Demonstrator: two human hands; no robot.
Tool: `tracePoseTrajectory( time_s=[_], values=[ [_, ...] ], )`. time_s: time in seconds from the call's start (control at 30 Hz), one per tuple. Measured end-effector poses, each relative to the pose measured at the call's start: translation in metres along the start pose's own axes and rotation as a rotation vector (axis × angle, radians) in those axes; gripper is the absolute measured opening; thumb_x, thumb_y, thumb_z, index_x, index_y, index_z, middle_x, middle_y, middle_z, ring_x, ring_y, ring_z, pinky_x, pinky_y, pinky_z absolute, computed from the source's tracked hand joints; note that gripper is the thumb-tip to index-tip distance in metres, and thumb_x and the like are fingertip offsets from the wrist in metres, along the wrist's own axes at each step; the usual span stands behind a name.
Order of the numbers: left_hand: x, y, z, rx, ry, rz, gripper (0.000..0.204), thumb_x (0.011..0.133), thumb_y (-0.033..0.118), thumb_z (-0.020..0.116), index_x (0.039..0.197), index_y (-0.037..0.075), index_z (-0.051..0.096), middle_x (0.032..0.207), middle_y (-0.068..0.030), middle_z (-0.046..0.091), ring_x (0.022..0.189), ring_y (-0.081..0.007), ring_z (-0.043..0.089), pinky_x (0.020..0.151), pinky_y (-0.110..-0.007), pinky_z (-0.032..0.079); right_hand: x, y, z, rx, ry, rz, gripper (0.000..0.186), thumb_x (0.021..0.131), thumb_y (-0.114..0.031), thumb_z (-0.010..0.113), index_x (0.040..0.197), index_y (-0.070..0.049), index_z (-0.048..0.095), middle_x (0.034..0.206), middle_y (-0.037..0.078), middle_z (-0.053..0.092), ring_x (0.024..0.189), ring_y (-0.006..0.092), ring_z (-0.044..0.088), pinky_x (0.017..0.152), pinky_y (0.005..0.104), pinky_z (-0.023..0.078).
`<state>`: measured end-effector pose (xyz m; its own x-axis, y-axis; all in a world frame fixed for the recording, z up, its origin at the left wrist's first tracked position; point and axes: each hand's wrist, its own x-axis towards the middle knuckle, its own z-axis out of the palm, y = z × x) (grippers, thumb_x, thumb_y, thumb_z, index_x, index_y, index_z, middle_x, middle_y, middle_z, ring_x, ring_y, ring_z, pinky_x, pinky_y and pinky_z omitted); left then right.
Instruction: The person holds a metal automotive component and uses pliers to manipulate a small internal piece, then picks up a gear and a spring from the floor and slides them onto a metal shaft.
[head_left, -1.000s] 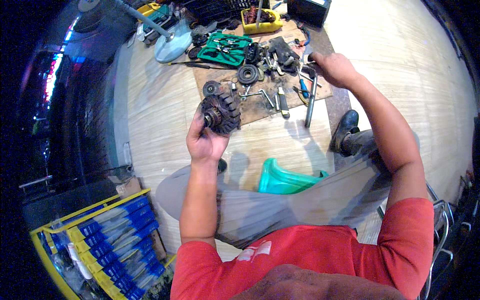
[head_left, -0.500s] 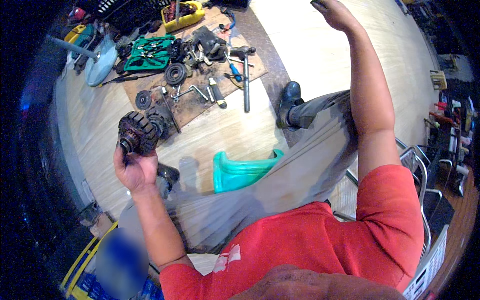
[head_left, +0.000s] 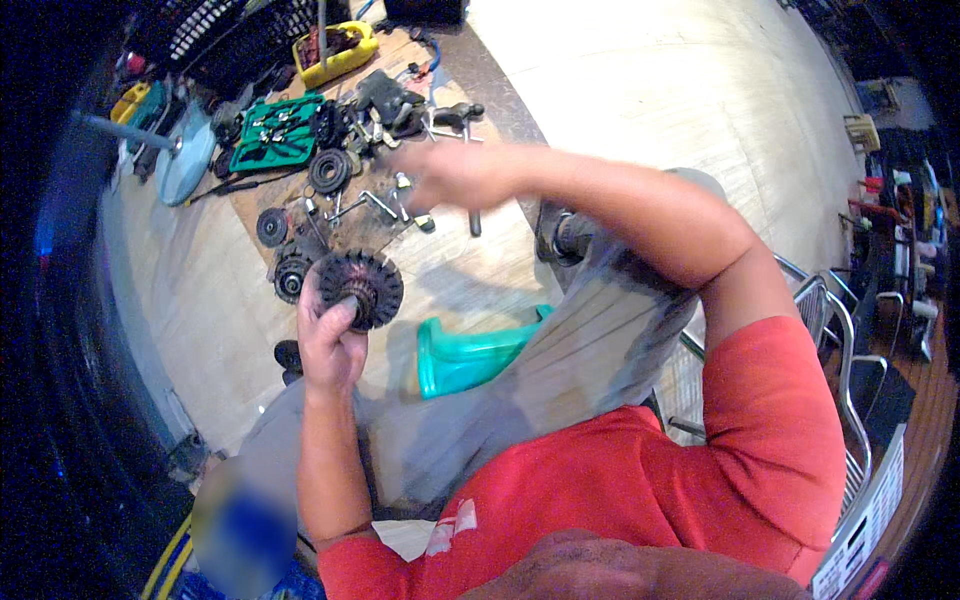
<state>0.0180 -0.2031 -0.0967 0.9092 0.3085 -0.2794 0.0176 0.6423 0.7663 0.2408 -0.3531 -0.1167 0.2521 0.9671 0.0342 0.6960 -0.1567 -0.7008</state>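
Note:
My left hand (head_left: 331,345) grips the shaft of a dark, greasy motor armature (head_left: 378,283) with a toothed, slotted rim, holding it up off the floor. My right hand (head_left: 450,175) is above the tools on the stained board (head_left: 385,232), smeared by motion, so its fingers do not show clearly. Beneath and beside it are a screwdriver (head_left: 424,223), a hammer (head_left: 475,222) partly covered by the hand, and bent wrenches (head_left: 347,211). A black ring-shaped part (head_left: 330,171) and a smaller dark disc (head_left: 271,227) lie to its left. Another round dark part (head_left: 291,277) sits just behind the armature.
A green tool case (head_left: 278,135) lies spread on the board, near a yellow tray (head_left: 340,62) of dark red parts. A pale blue round base with a pole (head_left: 185,165) stands at left. One turquoise plastic stool (head_left: 470,358) is by my legs. Metal-framed chairs (head_left: 845,350) stand at right.
My right hand has swung down and left, from the far upper right to over the tools. My left hand has moved right with the armature and turned its toothed face more toward me.

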Motion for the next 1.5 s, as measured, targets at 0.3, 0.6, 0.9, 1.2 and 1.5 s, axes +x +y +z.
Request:
tracePoseTrajectory(
  time_s=[0.3,0.6,0.9,1.2,1.5],
  values=[
    [0.000,0.002,-0.008,-0.025,-0.027,0.047,0.070,0.070,0.014,0.060,0.133,-0.002,0.035,0.120,-0.0152,0.053,0.112,-0.0278,0.053,0.102,-0.043,0.039,-0.002,-0.046,0.028,0.747,-0.268,0.092,0.051,0.097,-0.044,0.043,0.086,0.004,0.058,0.073,0.010,0.061,0.071,0.0184,0.058,0.066,0.0354,0.047],
    [-0.003,0.007,-0.015,0.036,0.032,0.035,0.067,0.071,0.005,0.057,0.134,-0.003,0.034,0.118,-0.0158,0.054,0.109,-0.0284,0.054,0.100,-0.043,0.040,0.012,-0.033,0.031,0.467,-0.145,0.051,0.040,0.090,-0.037,0.055,0.101,0.000,0.064,0.089,0.021,0.065,0.083,0.0302,0.063,0.076,0.0396,0.047],
    [0.004,0.009,-0.014,-0.006,0.061,0.043,0.057,0.074,-0.002,0.059,0.128,-0.005,0.039,0.113,-0.0157,0.057,0.103,-0.0254,0.059,0.094,-0.038,0.047,0.017,-0.046,0.011,0.297,-0.049,-0.006,0.027,0.084,-0.026,0.061,0.092,-0.001,0.066,0.079,0.022,0.063,0.077,0.0384,0.062,0.071,0.0447,0.048],
    [0.004,0.004,-0.011,0.068,0.085,0.061,0.048,0.076,-0.001,0.058,0.122,-0.005,0.044,0.110,-0.0138,0.059,0.100,-0.0234,0.061,0.092,-0.037,0.048,0.012,-0.055,-0.002,0.109,-0.044,-0.022,0.022,0.085,-0.021,0.060,0.088,0.001,0.062,0.077,0.022,0.061,0.075,0.0378,0.059,0.067,0.0426,0.047],
    [0.015,0.018,-0.050,-0.310,0.220,0.149,0.038,0.088,0.021,0.051,0.118,-0.001,0.054,0.116,-0.0135,0.062,0.109,-0.0276,0.057,0.099,-0.044,0.042,0.001,-0.064,0.002,0.104,-0.195,-0.119,0.017,0.086,-0.018,0.059,0.083,-0.001,0.062,0.075,0.019,0.061,0.073,0.0370,0.060,0.065,0.0439,0.047]
  ],
)
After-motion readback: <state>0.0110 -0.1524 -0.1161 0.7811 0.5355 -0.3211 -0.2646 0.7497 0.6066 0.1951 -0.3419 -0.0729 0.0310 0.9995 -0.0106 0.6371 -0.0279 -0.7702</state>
